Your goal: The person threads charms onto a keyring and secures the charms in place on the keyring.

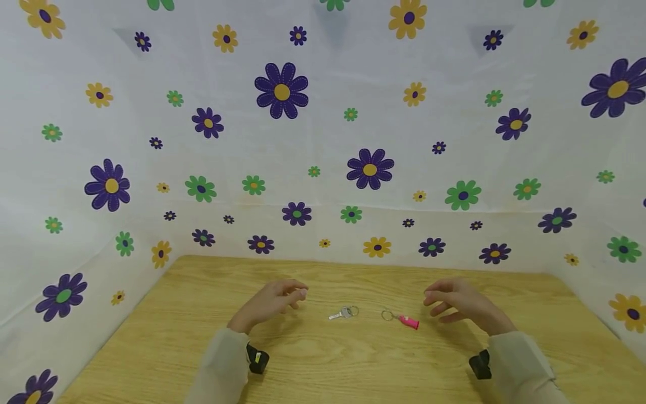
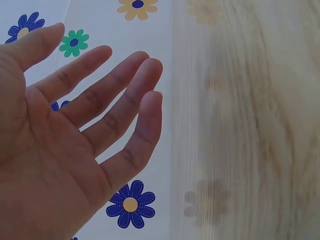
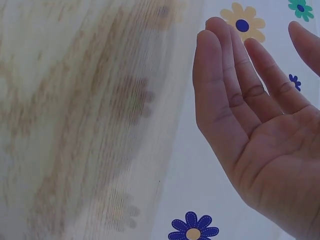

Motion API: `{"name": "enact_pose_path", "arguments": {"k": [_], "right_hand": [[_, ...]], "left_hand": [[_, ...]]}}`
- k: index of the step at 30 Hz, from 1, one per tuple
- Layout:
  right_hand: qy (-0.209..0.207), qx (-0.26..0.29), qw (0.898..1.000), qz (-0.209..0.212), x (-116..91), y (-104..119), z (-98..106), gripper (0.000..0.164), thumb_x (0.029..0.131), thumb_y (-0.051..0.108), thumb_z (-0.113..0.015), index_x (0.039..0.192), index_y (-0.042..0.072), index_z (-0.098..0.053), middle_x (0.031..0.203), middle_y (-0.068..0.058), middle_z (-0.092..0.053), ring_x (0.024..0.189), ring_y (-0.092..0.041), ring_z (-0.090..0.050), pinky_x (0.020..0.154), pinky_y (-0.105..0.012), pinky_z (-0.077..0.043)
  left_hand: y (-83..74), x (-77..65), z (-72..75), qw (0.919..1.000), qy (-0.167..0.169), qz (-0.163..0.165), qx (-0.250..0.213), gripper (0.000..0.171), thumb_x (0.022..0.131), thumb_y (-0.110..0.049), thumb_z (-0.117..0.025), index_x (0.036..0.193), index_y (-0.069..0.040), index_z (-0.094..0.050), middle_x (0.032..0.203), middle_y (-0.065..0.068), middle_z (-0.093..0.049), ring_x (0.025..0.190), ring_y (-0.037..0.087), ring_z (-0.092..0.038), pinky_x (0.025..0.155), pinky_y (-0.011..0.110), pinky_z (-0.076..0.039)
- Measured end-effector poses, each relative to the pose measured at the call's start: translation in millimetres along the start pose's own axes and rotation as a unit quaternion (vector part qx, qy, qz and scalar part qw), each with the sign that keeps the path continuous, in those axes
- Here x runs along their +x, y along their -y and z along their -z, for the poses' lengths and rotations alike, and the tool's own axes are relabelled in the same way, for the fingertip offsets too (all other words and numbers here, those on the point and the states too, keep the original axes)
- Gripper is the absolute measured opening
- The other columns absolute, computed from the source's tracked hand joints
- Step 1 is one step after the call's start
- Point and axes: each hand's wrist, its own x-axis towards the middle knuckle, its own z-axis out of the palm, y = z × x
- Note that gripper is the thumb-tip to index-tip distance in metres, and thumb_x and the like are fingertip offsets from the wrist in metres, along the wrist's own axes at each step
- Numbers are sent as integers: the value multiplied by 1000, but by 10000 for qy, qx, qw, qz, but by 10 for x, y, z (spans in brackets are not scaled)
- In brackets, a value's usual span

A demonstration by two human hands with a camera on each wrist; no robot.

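Observation:
A silver key (image 1: 341,313) on a thin ring lies on the wooden table, in the middle of the head view. To its right is a pink key fob (image 1: 408,321), joined by a short link to a metal ring (image 1: 387,315). My left hand (image 1: 275,303) hovers left of the key, fingers loosely bent and holding nothing. On the far side of the fob, my right hand (image 1: 461,303) hangs above the table, also holding nothing. Both wrist views show a bare palm, the left palm (image 2: 55,145) and the right palm (image 3: 280,145), with relaxed fingers.
The light wooden table (image 1: 313,370) carries both items. A white cloth (image 1: 323,134) printed with flowers rises behind it and along both sides. A small black device (image 1: 258,359) is strapped at the left wrist, another black device (image 1: 480,365) at the right.

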Motion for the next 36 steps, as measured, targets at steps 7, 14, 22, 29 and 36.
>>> {"name": "enact_pose_path", "arguments": {"k": [7, 14, 22, 29, 36], "right_hand": [[5, -15, 9999, -103, 31, 9, -19, 43, 104, 22, -59, 125, -14, -54, 107, -17, -70, 91, -29, -69, 81, -48, -59], [-4, -139, 9998, -127, 56, 23, -54, 44, 104, 22, -59, 128, -15, -53, 107, -15, -70, 91, -28, -69, 82, -49, -58], [160, -56, 9998, -77, 102, 12, -101, 48, 104, 24, -59, 130, -16, -52, 108, -14, -69, 91, -28, -68, 82, -48, -59], [246, -188, 9994, -171, 138, 43, -139, 44, 104, 22, -58, 128, -15, -54, 108, -14, -69, 91, -29, -69, 82, -49, -58], [299, -340, 9987, -235, 191, 67, -174, 36, 104, 20, -57, 123, -11, -58, 104, -12, -70, 90, -29, -70, 81, -49, -59]], "left_hand": [[-1, 157, -55, 9997, 220, 9, -131, 46, 109, -31, -49, 136, 5, -58, 118, 16, -67, 99, 30, -68, 81, 43, -56], [-9, 261, -109, 9991, 377, -4, -208, 46, 108, -31, -50, 135, 6, -58, 115, 15, -68, 96, 29, -69, 76, 39, -56], [-36, 280, -132, 9987, 405, 159, -279, 45, 109, -30, -49, 136, 5, -57, 116, 15, -68, 98, 28, -68, 78, 40, -56], [-85, 322, -183, 9972, 441, 368, -484, 45, 108, -31, -51, 135, 4, -58, 115, 14, -69, 97, 27, -68, 77, 40, -56], [-106, 403, -226, 9969, 546, 335, -447, 44, 108, -30, -50, 132, 5, -60, 112, 14, -69, 95, 26, -69, 73, 36, -56]]}}
